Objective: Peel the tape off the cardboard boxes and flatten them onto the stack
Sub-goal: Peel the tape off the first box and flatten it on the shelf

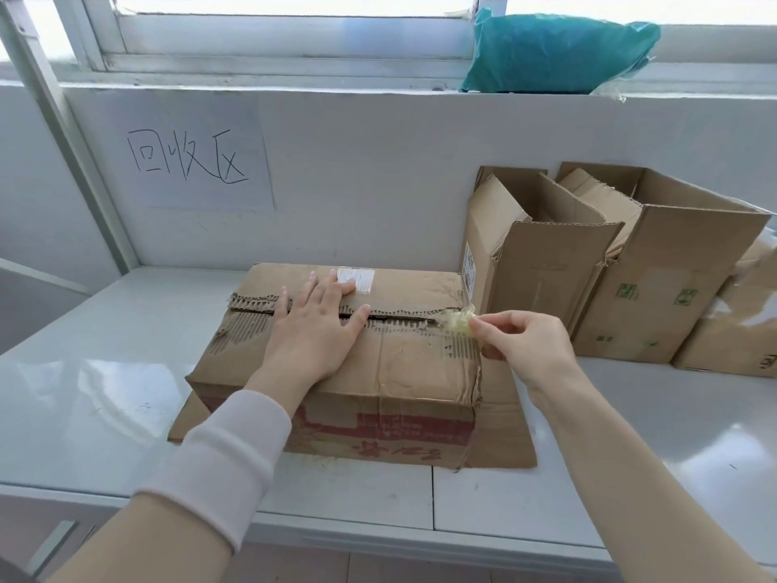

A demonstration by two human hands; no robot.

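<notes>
A closed cardboard box (403, 363) with red print on its front sits in the middle of the white counter, on top of a flattened sheet of cardboard (500, 431). Its top seam is torn and ragged. My left hand (315, 326) presses flat on the box top with fingers spread across the seam. My right hand (529, 347) pinches a crumpled wad of clear yellowish tape (456, 319) at the right end of the seam, where the tape still touches the box.
Two open cardboard boxes (542, 254) (668, 267) stand upright against the wall on the right, with another box (736, 330) at the far right edge. A teal bag (555, 52) lies on the window ledge. A handwritten paper sign (189, 162) is on the wall.
</notes>
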